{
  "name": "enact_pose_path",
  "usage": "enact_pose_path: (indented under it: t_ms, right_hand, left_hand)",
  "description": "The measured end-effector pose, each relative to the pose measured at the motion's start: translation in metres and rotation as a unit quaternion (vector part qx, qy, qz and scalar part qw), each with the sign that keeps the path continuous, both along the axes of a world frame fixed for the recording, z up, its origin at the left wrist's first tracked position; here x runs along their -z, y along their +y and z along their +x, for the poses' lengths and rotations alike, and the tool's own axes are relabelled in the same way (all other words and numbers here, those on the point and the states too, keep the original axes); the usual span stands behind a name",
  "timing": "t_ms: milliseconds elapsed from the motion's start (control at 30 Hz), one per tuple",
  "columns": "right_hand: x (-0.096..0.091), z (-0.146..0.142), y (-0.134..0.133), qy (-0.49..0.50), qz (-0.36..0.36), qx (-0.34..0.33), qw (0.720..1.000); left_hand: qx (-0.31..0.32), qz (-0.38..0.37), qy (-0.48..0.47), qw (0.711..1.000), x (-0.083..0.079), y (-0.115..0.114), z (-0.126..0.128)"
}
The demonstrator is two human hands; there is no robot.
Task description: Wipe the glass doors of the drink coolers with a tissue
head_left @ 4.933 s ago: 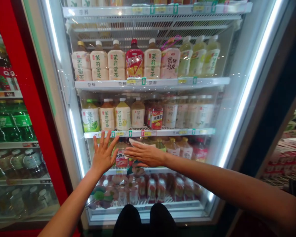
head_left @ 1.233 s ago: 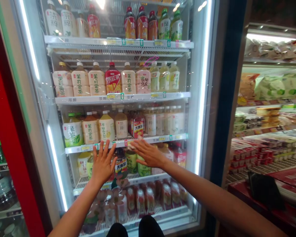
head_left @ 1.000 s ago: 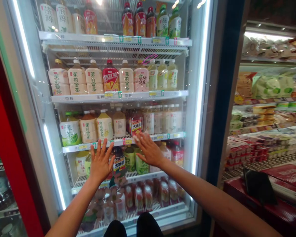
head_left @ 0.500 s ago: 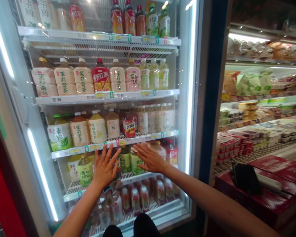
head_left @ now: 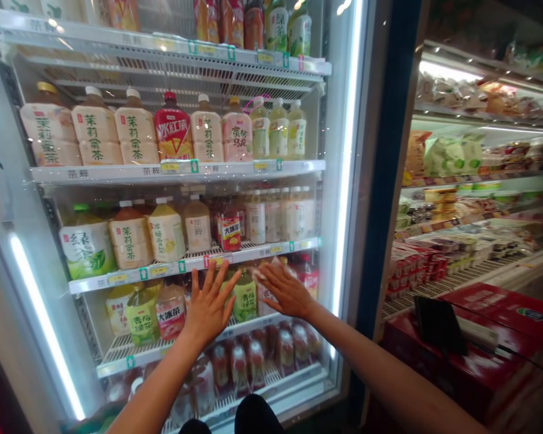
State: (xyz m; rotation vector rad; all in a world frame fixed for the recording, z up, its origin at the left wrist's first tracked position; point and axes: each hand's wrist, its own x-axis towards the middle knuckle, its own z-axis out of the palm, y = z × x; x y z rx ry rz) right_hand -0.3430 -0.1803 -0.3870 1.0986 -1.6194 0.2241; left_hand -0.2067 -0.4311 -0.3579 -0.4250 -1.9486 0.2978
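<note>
My left hand (head_left: pixel 212 304) lies flat with its fingers spread on the glass door (head_left: pixel 163 191) of a lit drinks cooler. To its right, my right hand (head_left: pixel 287 290) presses a crumpled white tissue (head_left: pixel 278 263) to the same glass, fingers stretched and mostly together; part of the tissue is hidden beneath them. Behind the glass stand bottled drinks, among them a green tea bottle (head_left: pixel 141 316) and a pink-labelled bottle (head_left: pixel 171 312) left of my left hand. A small red carton-like drink (head_left: pixel 230 234) shows on the shelf above my hands.
Bright light strips (head_left: pixel 344 181) run down the cooler's sides, beside a dark frame (head_left: pixel 382 150). On the right, an open chilled display (head_left: pixel 475 229) holds packaged food. Red boxes (head_left: pixel 470 337) stand before it, carrying a dark flat device (head_left: pixel 440 325). My knees (head_left: pixel 257 416) show at the bottom.
Both hands have shifted right across the glass, the tissue going with my right hand. The view has moved too, so the shelves appear further left and the pink-labelled bottle is uncovered.
</note>
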Motion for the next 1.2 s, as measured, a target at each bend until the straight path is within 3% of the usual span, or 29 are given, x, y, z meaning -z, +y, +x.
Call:
enact_pose_path:
  t_ms: [100, 167, 333, 400, 567, 633, 700, 767, 833, 967, 1033, 1133, 1200]
  right_hand:
    - [-0.001, -0.008, 0.005, -0.027, -0.146, 0.043, 0.988]
    - [0.005, -0.005, 0.001, -0.038, -0.193, 0.058, 0.979]
    - [0.028, 0.013, -0.007, 0.003, -0.019, 0.002, 1.000]
    - [0.024, 0.008, 0.000, 0.007, -0.017, 0.002, 1.000]
    - [0.005, -0.006, 0.003, -0.051, -0.229, 0.085, 0.968]
    - [0.011, 0.002, -0.007, -0.052, -0.193, 0.078, 0.977]
    - [0.020, 0.013, -0.015, -0.029, -0.087, 0.044, 0.995]
    - [0.024, 0.018, -0.018, -0.009, -0.028, 0.021, 0.999]
    - [0.018, 0.017, -0.017, -0.009, -0.061, 0.029, 0.998]
    - [0.001, 0.013, -0.026, -0.039, -0.196, 0.076, 0.977]
    - [0.002, 0.020, -0.039, -0.028, -0.149, 0.064, 0.986]
    - [0.007, 0.032, -0.057, 0.012, -0.009, 0.013, 1.000]
    - [0.005, 0.035, -0.065, 0.017, 0.008, 0.004, 1.000]
  left_hand:
    - [-0.015, -0.010, -0.006, 1.000, 0.002, 0.000, -0.001]
    - [-0.024, -0.014, -0.008, 1.000, 0.002, -0.001, -0.002]
    - [-0.026, -0.022, -0.003, 0.999, 0.001, -0.001, -0.002]
    - [-0.027, -0.028, -0.002, 0.999, 0.001, -0.002, -0.001]
    - [-0.033, -0.034, -0.003, 0.999, 0.002, -0.004, -0.001]
    - [-0.034, -0.033, -0.003, 0.999, 0.002, -0.003, -0.001]
    - [-0.032, -0.033, -0.005, 0.999, 0.001, -0.003, -0.001]
    - [-0.029, -0.034, -0.007, 0.999, 0.001, -0.004, 0.002]
    - [-0.029, -0.030, -0.005, 0.999, 0.002, -0.008, 0.007]
    - [-0.033, -0.020, 0.004, 0.999, 0.006, -0.024, 0.018]
    - [-0.037, -0.014, 0.007, 0.999, 0.007, -0.034, 0.024]
    - [-0.045, -0.005, 0.008, 0.999, 0.003, -0.047, 0.033]
    - [-0.051, 0.000, 0.011, 0.999, 0.000, -0.055, 0.039]
